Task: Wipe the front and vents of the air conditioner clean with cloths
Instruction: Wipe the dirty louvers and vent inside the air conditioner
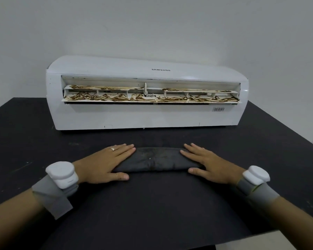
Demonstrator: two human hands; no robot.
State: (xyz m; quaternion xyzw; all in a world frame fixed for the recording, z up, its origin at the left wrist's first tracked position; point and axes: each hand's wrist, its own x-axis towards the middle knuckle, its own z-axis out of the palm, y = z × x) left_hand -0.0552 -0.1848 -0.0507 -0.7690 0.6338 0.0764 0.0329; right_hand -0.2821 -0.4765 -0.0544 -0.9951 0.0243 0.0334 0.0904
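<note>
While brown grime streaks the vents (150,95) of the air conditioner (146,98) at the surface's (34,141) far edge, wiping looks unstarted: left hand (105,163) and right hand (210,164), fingers straight and together, press a folded dark cloth (157,160) flat mid-surface.
</note>
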